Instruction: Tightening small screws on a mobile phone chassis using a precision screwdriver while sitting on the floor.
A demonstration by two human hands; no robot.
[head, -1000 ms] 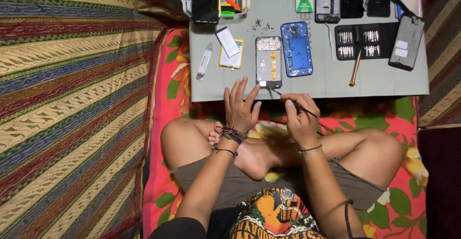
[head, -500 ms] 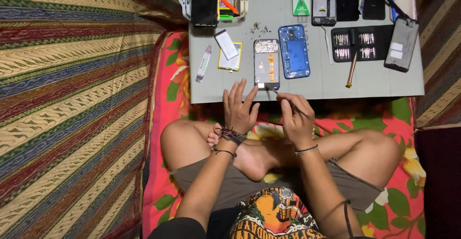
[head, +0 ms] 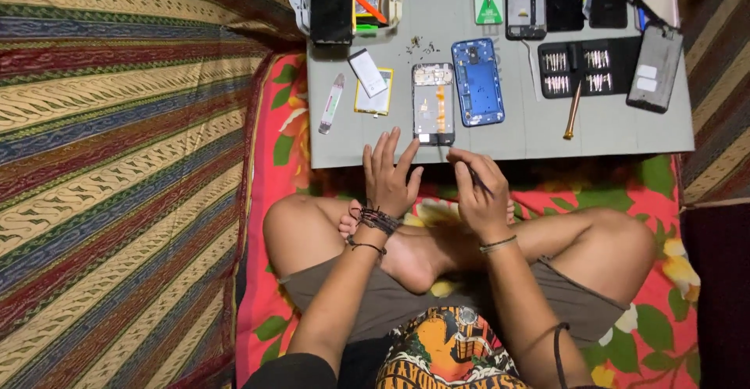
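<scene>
Overhead view of a seated, cross-legged person working at the near edge of a low grey table [head: 539, 135]. The left hand [head: 388, 176] lies with fingers spread and released, fingertips resting on the table edge just beside the lower left corner of an opened phone chassis [head: 433, 103], holding nothing. The right hand [head: 478, 194] is closed in a pinch around a thin dark tool [head: 469, 172], probably tweezers or a fine probe, whose tip points toward the chassis's lower end; whether the tip touches cannot be told. The chassis lies face-open between a yellow-edged battery [head: 373, 92] on its left and a blue back cover [head: 477, 82] on its right, touching neither hand. Loose screws [head: 422, 46] are scattered just beyond it. A black bit case [head: 587, 67] and a wood-handled screwdriver [head: 573, 111] lie well to the right.

Judged for good technique: the free hand should pin the chassis flat before the tip engages, the tool should be kept at a low angle, and the loose screws should stay clear of the sleeve-side wrist.
</scene>
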